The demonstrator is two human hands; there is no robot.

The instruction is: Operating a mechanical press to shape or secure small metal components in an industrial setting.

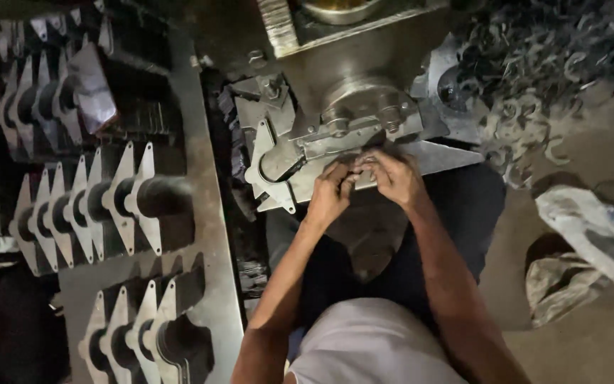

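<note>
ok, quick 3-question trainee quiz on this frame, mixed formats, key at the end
1. True or false: the left hand and the right hand are together at the front edge of the metal press.
2. Multiple choice: where do the rows of stamped metal plates stand? A) to the person's left B) to the person's right C) on the person's lap
3. Fill in: the pile of curled metal offcuts lies at the upper ____ of the view.

Key: 1 true; 2 A; 3 right. What the fingers pinch is too small and dim to tell.
</note>
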